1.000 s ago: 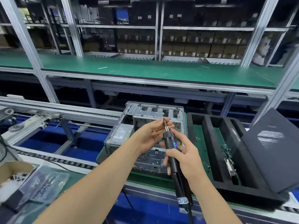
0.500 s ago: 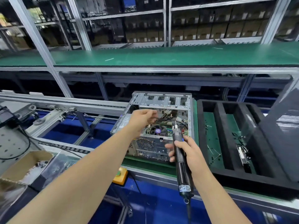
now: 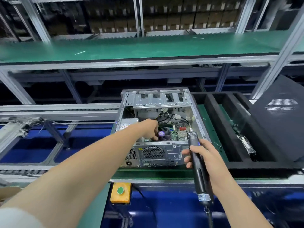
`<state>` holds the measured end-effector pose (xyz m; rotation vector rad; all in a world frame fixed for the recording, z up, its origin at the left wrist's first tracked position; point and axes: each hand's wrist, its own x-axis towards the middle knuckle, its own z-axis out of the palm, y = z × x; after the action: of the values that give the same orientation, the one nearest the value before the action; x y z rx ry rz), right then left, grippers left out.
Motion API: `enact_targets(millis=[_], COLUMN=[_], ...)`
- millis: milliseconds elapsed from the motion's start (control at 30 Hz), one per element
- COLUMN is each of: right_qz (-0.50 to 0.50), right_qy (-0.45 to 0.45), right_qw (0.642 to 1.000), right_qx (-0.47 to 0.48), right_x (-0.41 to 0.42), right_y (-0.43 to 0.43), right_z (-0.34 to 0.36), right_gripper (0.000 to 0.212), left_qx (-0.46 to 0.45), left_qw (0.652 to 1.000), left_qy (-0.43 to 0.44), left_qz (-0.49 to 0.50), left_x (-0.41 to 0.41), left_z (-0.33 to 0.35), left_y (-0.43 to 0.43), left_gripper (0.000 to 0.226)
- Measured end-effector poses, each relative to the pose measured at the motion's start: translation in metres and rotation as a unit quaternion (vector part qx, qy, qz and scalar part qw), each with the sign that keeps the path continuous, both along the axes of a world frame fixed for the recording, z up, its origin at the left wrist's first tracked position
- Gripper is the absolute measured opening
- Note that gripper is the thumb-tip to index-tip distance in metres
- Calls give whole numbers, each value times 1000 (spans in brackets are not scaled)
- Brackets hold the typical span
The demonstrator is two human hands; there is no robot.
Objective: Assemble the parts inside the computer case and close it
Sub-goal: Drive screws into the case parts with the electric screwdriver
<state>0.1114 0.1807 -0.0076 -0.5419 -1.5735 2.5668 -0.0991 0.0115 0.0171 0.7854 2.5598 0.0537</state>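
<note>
Lying open on the green tabletop (image 3: 148,175), the computer case (image 3: 154,153) looks heavy and stiff — take its steel frame, not the fragile motherboard (image 3: 179,131) — with the right hand (image 3: 204,154) keeping its grip round the electric screwdriver (image 3: 196,163), while the grip of the left hand (image 3: 150,129), reaching inside, is unclear.

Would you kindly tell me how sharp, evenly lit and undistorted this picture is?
Head view: motion blur smears the cardboard boxes up top, while the computer case, left hand and the right hand gripping the screwdriver look fairly sharp. Head view: the wide lens splays the metal posts, and glare whitens the vent on the black side panel.
</note>
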Motion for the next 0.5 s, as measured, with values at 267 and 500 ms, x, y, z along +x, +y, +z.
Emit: enact_targets(millis=[267, 500], right_qz=[-61, -63], right_qy=[1, -6], right_qw=[998, 998], right_qx=[-5, 6], right_x=[4, 10], right_y=[-15, -24], right_z=[-4, -3], right_gripper=[41, 48], left_qx=[21, 20], left_qw=[999, 999], left_qy=[0, 51], left_qz=[33, 1], left_x=[-20, -19], left_z=[-11, -23], left_y=[9, 11], left_gripper=[71, 48])
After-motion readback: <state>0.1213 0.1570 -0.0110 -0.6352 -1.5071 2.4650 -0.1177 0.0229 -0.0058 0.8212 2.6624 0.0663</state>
